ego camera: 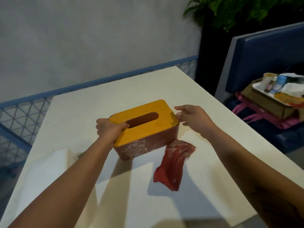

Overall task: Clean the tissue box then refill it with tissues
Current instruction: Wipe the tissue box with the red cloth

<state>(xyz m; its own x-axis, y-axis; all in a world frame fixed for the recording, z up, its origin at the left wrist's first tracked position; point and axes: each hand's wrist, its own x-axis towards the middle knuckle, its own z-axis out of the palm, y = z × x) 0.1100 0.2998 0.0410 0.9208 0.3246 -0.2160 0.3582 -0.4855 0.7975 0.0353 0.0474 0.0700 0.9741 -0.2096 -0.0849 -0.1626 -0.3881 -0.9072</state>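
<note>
bracing the tissue box [144, 129] mid-tabletop [102, 99], i keep my left hand [109, 130] clamped over its 9 o'clock end, thumb hooked into the slot, so it judges steady. my right hand [191, 118] sits loose-fingered at the 3 o'clock end, holding nothing, likely ready to lift the yellow lid [141, 120]. the slot shows dark, no tissue visible. the red cloth [172, 165] lies dropped at 5 o'clock; a white pack [44, 171], probably tissues, waits at 8 o'clock.

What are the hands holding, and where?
The left hand grips the tissue box at its left end, thumb in the slot. The right hand touches its right end, fingers open.
</note>
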